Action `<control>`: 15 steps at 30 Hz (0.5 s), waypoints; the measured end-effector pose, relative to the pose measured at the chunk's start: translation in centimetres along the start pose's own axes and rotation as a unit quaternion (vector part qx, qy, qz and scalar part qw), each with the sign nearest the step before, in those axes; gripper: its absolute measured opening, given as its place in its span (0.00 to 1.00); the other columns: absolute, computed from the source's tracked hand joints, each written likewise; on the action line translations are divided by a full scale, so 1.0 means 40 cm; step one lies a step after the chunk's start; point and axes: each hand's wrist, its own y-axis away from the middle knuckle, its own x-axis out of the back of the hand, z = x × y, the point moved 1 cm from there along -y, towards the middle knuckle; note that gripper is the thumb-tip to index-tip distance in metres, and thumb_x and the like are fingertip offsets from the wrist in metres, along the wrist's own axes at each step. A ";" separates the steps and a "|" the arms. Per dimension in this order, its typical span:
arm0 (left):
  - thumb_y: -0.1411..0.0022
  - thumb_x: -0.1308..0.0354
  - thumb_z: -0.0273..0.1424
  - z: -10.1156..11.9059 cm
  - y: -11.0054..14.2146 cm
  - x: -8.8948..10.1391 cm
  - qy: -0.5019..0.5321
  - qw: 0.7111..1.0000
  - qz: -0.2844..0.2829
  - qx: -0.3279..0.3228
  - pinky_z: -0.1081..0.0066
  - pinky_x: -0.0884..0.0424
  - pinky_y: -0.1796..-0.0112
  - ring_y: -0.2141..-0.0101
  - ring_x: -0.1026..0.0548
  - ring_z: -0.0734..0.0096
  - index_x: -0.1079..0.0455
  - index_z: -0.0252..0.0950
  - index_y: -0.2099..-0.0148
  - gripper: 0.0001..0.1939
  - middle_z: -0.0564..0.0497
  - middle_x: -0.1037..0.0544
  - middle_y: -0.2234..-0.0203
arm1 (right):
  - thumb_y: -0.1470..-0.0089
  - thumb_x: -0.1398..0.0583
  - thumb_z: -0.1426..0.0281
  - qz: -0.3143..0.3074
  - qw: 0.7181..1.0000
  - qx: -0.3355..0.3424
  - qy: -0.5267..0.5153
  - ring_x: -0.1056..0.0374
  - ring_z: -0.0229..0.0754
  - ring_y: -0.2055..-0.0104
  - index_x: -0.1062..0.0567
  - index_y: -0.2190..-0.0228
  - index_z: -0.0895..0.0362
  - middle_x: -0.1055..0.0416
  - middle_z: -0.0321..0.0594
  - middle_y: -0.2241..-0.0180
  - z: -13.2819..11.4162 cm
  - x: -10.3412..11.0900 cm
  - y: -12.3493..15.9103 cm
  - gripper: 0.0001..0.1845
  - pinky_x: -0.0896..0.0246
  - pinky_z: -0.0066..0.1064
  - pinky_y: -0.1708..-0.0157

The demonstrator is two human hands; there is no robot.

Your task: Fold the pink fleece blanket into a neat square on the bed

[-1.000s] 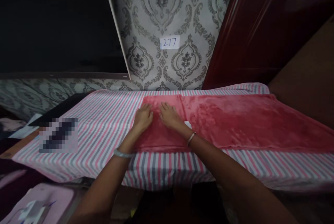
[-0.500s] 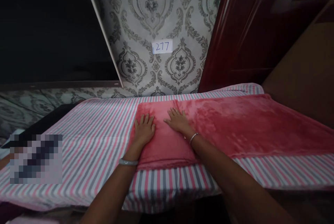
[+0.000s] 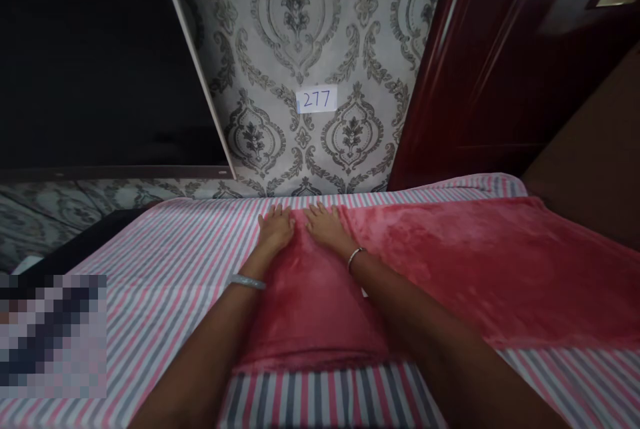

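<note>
A plush red blanket lies across a striped sheet. Its left part is folded over in layers, and a single spread stretches off to the right. My left hand rests flat near the far left corner of the folded part, fingers apart. Beside it, my right hand presses palm down on the same fold near its far edge, fingers also spread. Neither hand grips the cloth. A grey bangle circles my left wrist and a thin bracelet my right.
Behind the sheet rises a patterned wall with a paper label reading 277. A large dark screen stands at the left. A dark red door and a brown panel bound the right. A blurred patch covers the lower left.
Both hands have slid away from me over the folded blanket to its far edge, and drawn a little closer together. The view has shifted slightly closer to the blanket.
</note>
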 end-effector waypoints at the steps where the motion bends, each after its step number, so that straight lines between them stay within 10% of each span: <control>1: 0.27 0.58 0.36 0.006 -0.011 -0.018 -0.006 1.000 0.000 0.002 0.36 0.46 0.35 0.30 0.46 0.47 0.40 0.38 0.30 0.27 0.39 0.42 0.29 | 0.30 0.55 0.64 -0.010 1.000 0.007 -0.007 0.57 0.53 0.26 0.40 0.32 0.55 0.48 0.47 0.28 0.001 -0.014 -0.008 0.29 0.64 0.59 0.30; 6: 0.26 0.61 0.38 0.015 -0.015 -0.102 -0.043 0.999 0.014 -0.016 0.33 0.47 0.36 0.30 0.45 0.44 0.43 0.37 0.28 0.29 0.38 0.40 0.30 | 0.30 0.54 0.58 -0.029 0.999 -0.023 -0.022 0.56 0.52 0.26 0.42 0.30 0.53 0.50 0.47 0.28 0.042 -0.065 -0.021 0.31 0.67 0.54 0.29; 15: 0.26 0.62 0.39 0.001 -0.029 -0.100 -0.033 0.999 0.002 -0.020 0.32 0.46 0.37 0.30 0.45 0.44 0.43 0.39 0.28 0.29 0.38 0.40 0.30 | 0.30 0.56 0.52 -0.049 0.992 -0.116 -0.018 0.63 0.53 0.25 0.45 0.29 0.57 0.54 0.47 0.26 0.162 -0.042 -0.011 0.36 0.65 0.56 0.31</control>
